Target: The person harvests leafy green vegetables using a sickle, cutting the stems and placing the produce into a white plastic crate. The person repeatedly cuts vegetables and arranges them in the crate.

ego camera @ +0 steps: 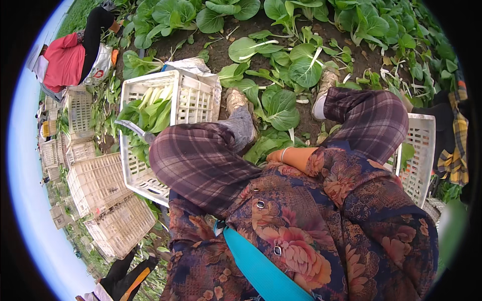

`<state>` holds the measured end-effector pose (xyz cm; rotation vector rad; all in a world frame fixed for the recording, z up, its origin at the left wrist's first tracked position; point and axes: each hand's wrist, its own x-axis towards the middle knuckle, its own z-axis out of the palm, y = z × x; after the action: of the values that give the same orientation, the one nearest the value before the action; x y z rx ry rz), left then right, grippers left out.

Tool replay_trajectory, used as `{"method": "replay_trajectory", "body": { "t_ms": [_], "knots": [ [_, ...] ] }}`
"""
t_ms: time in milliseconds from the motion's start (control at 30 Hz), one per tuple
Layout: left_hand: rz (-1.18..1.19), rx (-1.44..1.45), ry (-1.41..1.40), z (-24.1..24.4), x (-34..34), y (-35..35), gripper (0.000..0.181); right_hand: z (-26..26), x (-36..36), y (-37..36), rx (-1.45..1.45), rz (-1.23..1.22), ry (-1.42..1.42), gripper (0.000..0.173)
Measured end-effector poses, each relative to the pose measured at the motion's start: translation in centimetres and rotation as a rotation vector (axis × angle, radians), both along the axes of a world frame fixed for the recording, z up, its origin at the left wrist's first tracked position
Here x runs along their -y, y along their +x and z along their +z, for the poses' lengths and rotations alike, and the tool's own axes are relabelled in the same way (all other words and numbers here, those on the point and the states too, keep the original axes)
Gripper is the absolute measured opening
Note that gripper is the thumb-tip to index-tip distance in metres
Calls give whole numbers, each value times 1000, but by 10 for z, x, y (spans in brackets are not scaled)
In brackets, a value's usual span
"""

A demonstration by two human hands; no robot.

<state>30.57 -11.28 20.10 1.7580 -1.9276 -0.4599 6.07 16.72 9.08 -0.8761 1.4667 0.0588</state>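
My right hand [275, 155], with a thin band at the wrist, is low between my knees against green leaves [269, 145]; its fingers are mostly hidden, so its grip cannot be told. My left hand is out of view. Beyond my left knee a curved metal blade [130, 125] sticks out over a white plastic crate [177, 98], its handle end partly behind the knee; what holds it is hidden. Leafy greens with pale stalks [156, 105] lie in that crate. Loose cut leafy greens [280, 109] are on the soil between my boots.
Growing leafy greens [361, 22] stand ahead. Stacked plastic crates [99, 180] are at the left. Another white crate [418, 158] is beyond my right knee. A person in a red top [64, 60] bends at upper left; others are partly visible at lower left and far right.
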Motion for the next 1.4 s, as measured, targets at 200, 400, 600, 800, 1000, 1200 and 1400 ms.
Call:
{"method": "replay_trajectory", "body": {
  "t_ms": [200,400,600,800,1000,1200,1400],
  "knots": [
    [154,103,189,-15,-34,59,52,-39,-5,22,191,48,63,22],
    [274,151,402,-17,-48,78,53,-55,2,10,423,65,225,26],
    [301,152,497,-11,-22,79,55,-64,21,-11,548,105,310,29],
    [264,128,299,-2,19,29,60,21,110,-136,41,37,23,29],
    [314,206,249,6,24,-35,67,15,110,-160,-44,201,-170,33],
    [231,-69,-300,32,52,-38,71,142,119,-191,-160,-726,-704,36],
    [-710,-511,-124,221,-36,-255,42,303,129,-161,303,-778,-1265,67]
  ]
}}
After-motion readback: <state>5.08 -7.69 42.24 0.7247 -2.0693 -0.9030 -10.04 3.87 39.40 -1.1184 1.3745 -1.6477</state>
